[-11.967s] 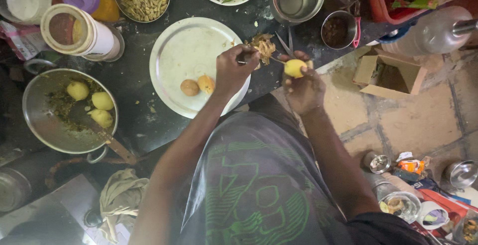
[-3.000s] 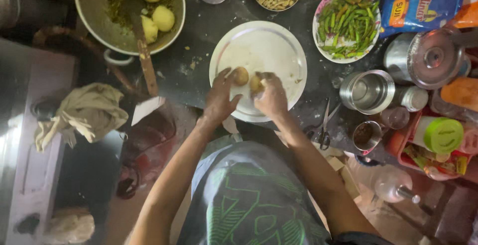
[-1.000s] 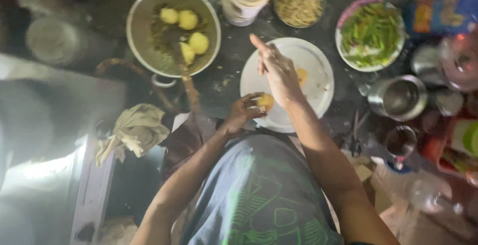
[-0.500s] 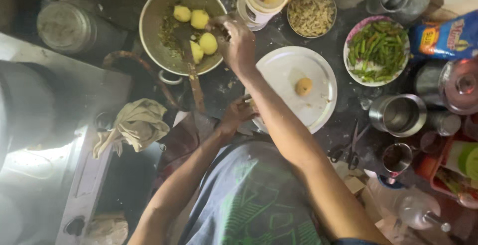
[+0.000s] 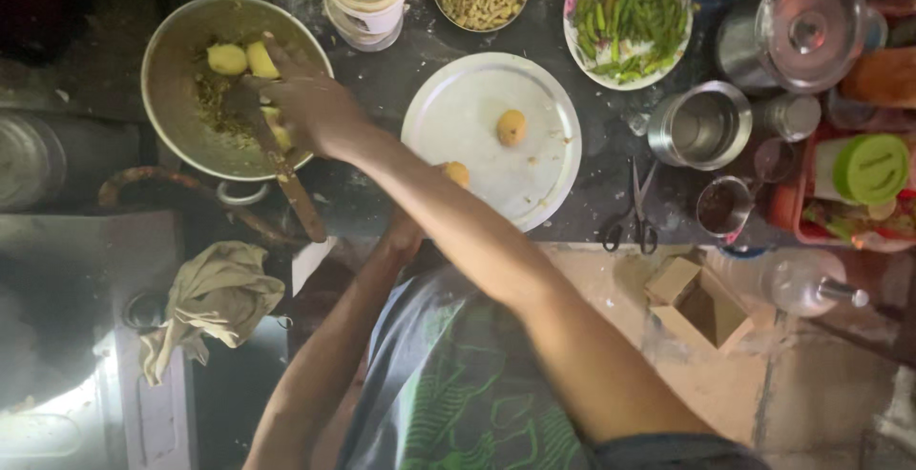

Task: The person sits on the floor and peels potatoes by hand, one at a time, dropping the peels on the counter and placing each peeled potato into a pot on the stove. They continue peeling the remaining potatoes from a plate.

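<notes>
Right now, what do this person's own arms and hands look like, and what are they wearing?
Both arms are bare from the upper arm down: no sleeves reach the forearms, and no watch, bracelet or gloves show. The right hand shows no ring that I can make out; the left hand is mostly hidden. The shirt is grey with a green line pattern.

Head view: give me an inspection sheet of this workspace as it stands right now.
Surface: dark counter, specks and crumbs on it.
Job's things: metal pan with peeled potato pieces; white plate with a round ball.
Clutter: green beans plate, steel cup, scissors, cloth, cardboard box.
Hands: right hand in the pan; left hand at the counter edge, mostly hidden behind the right arm.
Cables: nothing seen.
Surroundings: stone floor.
</notes>
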`<state>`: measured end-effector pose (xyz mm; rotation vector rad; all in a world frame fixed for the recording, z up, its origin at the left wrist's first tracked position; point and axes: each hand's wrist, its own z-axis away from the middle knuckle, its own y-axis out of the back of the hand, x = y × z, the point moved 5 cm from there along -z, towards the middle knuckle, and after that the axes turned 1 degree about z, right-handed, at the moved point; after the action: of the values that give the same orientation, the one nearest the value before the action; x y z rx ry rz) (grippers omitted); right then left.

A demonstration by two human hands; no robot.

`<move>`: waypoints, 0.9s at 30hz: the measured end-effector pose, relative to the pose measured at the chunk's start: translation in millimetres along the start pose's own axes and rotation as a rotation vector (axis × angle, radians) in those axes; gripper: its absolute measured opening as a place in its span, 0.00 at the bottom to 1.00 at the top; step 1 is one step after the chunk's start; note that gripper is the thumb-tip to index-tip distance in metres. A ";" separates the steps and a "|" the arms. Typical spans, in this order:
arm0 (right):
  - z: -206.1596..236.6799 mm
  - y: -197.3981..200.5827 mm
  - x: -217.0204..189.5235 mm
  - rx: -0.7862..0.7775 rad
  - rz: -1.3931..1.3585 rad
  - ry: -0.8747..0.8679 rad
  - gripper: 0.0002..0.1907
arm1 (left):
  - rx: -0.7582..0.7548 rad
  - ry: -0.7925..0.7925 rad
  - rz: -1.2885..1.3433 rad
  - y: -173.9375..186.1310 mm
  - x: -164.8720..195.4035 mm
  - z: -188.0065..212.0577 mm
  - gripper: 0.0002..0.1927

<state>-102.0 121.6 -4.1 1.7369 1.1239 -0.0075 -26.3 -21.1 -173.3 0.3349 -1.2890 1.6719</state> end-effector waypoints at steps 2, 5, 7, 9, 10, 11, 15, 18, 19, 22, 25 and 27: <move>44.6 4.7 33.3 -0.116 -0.338 -0.152 0.17 | 0.112 -0.069 -0.082 5.0 0.4 -5.6 0.28; 113.8 53.8 82.5 0.050 -1.192 -0.352 0.16 | 0.036 -0.058 0.089 0.7 4.1 -13.2 0.28; 163.0 104.8 112.7 0.106 -0.679 -0.482 0.19 | 0.032 -0.001 0.052 -2.3 5.2 -12.8 0.31; 205.7 139.7 118.7 -0.060 -0.641 -0.504 0.35 | 0.018 0.037 0.003 -15.2 8.9 -14.4 0.34; 222.3 140.9 120.7 -0.104 -0.689 -0.618 0.39 | 0.006 0.048 -0.029 -23.6 10.9 -14.7 0.34; 238.3 141.0 121.9 -0.137 -0.736 -0.736 0.43 | -0.015 0.065 -0.067 -33.3 12.3 -16.0 0.34; 277.2 143.5 122.0 -0.011 -0.868 -0.889 0.41 | -0.132 0.065 -0.052 -73.5 14.5 -20.5 0.28; 295.0 149.4 123.2 0.225 -1.013 -0.881 0.37 | -0.154 -0.031 -0.205 -91.7 18.2 -22.4 0.23; 299.0 153.3 122.9 0.239 -0.967 -0.861 0.37 | -0.162 -0.105 -0.285 -96.1 22.2 -20.8 0.21; 304.3 168.5 119.8 0.262 -0.816 -0.791 0.37 | -0.100 -0.213 -0.433 -106.8 29.6 -12.6 0.15; 299.9 182.4 112.8 0.266 -0.654 -0.698 0.37 | -0.078 -0.283 -0.570 -119.9 39.6 -2.1 0.11; 294.8 190.5 106.2 0.277 -0.562 -0.627 0.37 | -0.064 -0.368 -0.694 -129.8 49.1 5.4 0.10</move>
<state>226.2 -33.4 -56.2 1.4291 1.1163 -1.0207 52.0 -3.3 -59.9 0.9643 -1.2811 1.0005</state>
